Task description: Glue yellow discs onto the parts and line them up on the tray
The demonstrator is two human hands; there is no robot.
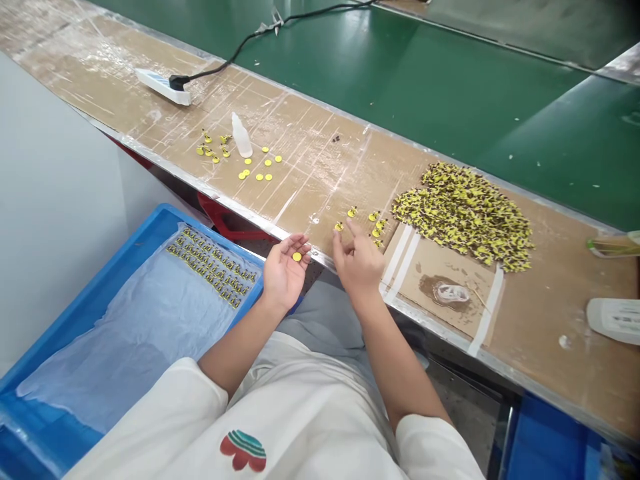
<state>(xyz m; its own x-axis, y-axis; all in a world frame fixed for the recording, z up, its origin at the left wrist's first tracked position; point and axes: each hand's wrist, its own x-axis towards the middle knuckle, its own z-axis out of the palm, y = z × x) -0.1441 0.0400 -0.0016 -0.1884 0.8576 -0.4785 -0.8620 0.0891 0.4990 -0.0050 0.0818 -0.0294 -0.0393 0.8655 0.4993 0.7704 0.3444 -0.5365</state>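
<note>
My left hand is turned palm up over the table's front edge. A small yellow disc lies on its fingers. To its right, my right hand is held low over the tabletop, thumb and forefinger apart. Right at the thumb tip is a small yellow-and-black figure on a round yellow base; whether they touch is unclear. Another such figure stands just beyond the fingertips, and several more figures stand to the right of the hand.
A large heap of yellow-and-black pieces covers the right side. Glue-like liquid pools on taped cardboard. Loose yellow discs lie near a white squeeze bottle. A blue tray at left holds rows of figures. Farther back is a power strip.
</note>
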